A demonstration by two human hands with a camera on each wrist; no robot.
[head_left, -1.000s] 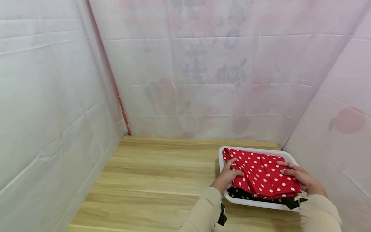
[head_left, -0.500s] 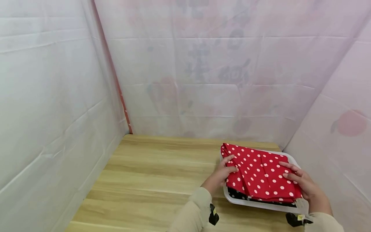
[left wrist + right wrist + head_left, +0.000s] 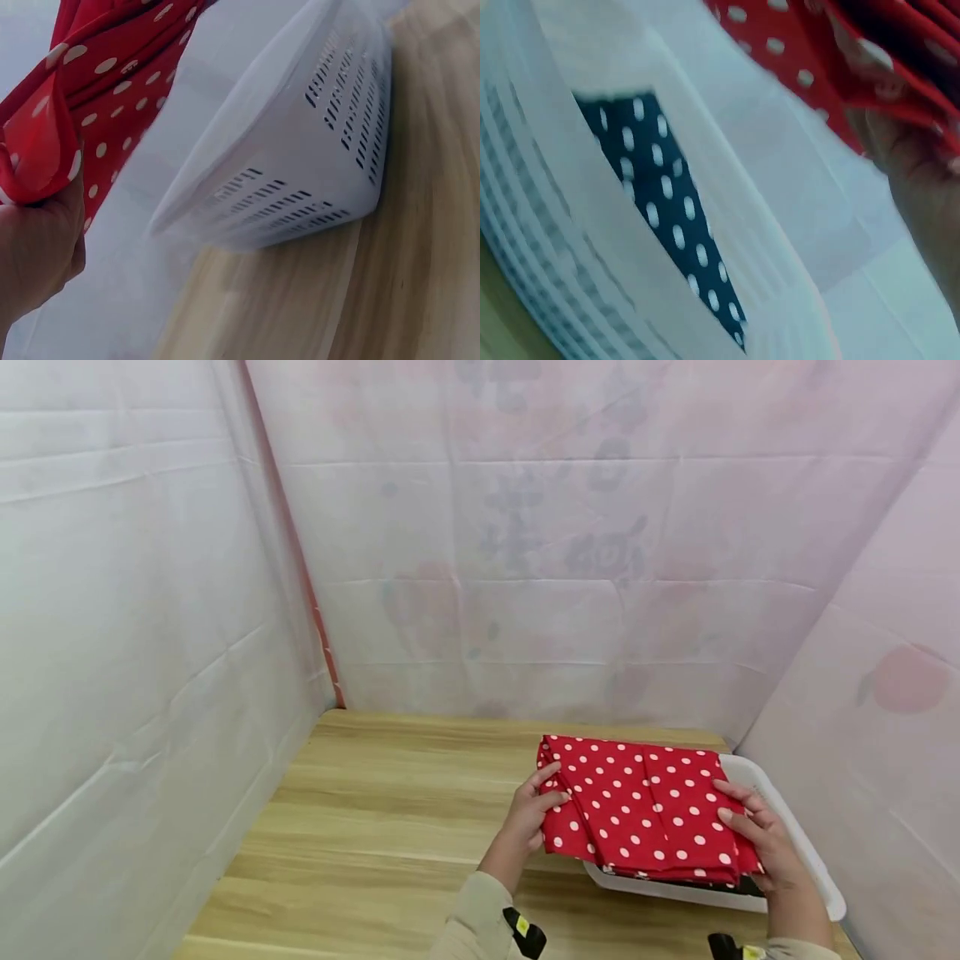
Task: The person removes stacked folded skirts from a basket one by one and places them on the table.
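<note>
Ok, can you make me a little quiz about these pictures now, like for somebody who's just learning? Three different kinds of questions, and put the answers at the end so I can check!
1. What are the left-hand fingers and right-hand fingers both gripping?

2. Pick one. What lies inside the white plastic basket with slotted walls?
a) a green glass bottle
b) a black cloth with white dots
c) a shiny metal spoon

3. True or false: the basket stands on the pale wooden table.

Key:
1. A folded red cloth with white dots
2. b
3. True
</note>
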